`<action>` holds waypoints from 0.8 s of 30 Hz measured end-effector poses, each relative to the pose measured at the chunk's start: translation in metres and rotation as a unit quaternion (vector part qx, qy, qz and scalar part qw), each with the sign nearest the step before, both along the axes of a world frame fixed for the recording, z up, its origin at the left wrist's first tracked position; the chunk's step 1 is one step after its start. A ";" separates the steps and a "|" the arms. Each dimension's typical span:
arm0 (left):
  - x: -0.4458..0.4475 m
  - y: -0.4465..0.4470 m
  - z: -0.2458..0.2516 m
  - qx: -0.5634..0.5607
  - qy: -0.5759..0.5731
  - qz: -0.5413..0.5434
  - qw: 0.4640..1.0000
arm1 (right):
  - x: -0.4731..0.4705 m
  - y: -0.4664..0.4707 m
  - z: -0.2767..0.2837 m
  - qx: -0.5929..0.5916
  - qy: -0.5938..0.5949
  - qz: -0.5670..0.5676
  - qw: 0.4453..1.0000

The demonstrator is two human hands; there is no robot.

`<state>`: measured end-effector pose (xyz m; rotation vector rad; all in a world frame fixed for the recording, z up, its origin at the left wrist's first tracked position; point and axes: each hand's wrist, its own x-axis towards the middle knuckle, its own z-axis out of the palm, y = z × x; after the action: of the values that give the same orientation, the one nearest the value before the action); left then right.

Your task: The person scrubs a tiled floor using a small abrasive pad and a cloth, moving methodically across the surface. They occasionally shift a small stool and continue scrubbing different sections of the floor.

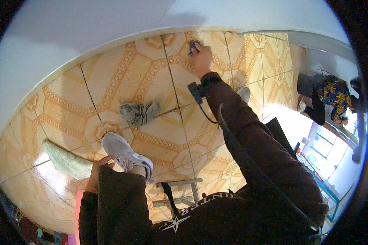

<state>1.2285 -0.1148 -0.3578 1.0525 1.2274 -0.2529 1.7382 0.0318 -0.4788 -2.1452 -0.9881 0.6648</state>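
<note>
My right hand (201, 59) is stretched out to the tiled floor near the white wall, its fingers closed on a dark scouring pad (195, 46) pressed against a tile. Beside my left trouser leg is my left hand (98, 171), partly hidden by the knee. A pale green cloth (68, 160) lies on the floor just past that hand; whether the fingers grip it cannot be told. Between my two hands, a crumpled grey rag (140, 112) rests across the tiles. My white sneaker (122, 153) stands close to the left hand's fingertips.
The white wall (110, 33) curves along the far side. Beneath me is a small wooden stool (184, 186). A black device with a cable (197, 92) is at my right wrist. A person in a patterned top (335, 95) sits at the far right, near a window (326, 147).
</note>
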 end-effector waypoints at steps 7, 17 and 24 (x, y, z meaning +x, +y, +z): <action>0.000 -0.024 -0.070 0.146 -0.034 -0.091 0.984 | -0.204 -0.001 0.003 0.055 -0.028 0.403 0.913; -0.027 -0.027 -0.038 0.109 -0.012 0.075 0.991 | 0.086 0.023 0.000 0.147 -0.310 0.267 0.901; -0.026 -0.004 0.009 0.057 0.025 0.159 0.985 | 0.106 0.018 -0.013 -0.069 -0.281 0.132 0.948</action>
<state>1.2026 -0.1190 -0.3492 0.9350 1.4480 0.0379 1.8445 0.0495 -0.4914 -2.4076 -1.5902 0.2359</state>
